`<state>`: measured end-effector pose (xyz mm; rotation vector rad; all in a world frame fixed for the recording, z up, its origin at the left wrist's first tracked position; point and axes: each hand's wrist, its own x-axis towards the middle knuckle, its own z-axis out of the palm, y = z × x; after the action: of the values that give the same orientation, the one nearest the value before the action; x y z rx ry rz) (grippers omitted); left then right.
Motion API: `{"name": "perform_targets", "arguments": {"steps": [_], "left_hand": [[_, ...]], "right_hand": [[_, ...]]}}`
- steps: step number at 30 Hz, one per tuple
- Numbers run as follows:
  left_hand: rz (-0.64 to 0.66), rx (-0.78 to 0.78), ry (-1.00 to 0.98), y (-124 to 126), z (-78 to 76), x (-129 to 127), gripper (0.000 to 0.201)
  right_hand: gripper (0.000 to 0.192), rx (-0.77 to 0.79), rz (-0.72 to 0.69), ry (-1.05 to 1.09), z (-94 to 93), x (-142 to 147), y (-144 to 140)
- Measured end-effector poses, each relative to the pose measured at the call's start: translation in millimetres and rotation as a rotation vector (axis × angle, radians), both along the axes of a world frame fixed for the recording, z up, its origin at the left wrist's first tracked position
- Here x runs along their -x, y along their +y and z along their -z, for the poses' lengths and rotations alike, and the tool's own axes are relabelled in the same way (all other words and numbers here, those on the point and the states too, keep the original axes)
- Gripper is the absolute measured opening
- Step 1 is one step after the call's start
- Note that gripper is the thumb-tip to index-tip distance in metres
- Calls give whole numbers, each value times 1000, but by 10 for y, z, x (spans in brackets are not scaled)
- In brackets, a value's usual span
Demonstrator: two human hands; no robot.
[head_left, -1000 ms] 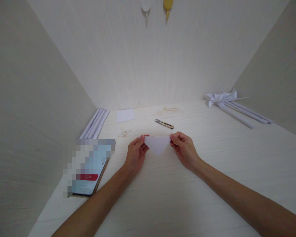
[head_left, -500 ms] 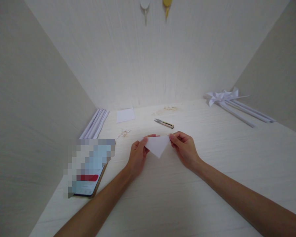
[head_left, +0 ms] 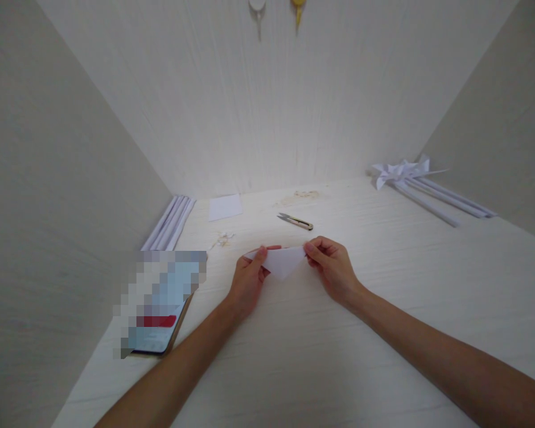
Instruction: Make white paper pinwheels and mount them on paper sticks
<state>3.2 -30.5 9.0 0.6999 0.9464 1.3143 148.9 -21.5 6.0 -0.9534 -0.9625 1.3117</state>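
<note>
A small white paper folded into a triangle hangs point-down between both hands, just above the pale desk. My left hand pinches its left corner with thumb and fingers. At the right corner, my right hand pinches the paper the same way. A small thread snip lies on the desk just beyond the hands.
A phone lies at the left front. White paper sticks rest along the left wall, next to a white paper square. Paper pinwheels on sticks lie at the back right. Walls close in on three sides.
The triangle tilted briefly, then came back roughly level. It now looks flatter, and my left hand's grip has shifted a little along the left corner.
</note>
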Motion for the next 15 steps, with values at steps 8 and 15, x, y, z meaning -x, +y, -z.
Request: {"name": "perform_targets", "arguments": {"steps": [8,15], "left_hand": [[143,41,-116,-6,-12,1,26],[4,39,-54,0,9,-9,24]], "right_hand": [[24,54,-9,107,-26,2,-3],[19,2,34,-69,11,8,8]]}}
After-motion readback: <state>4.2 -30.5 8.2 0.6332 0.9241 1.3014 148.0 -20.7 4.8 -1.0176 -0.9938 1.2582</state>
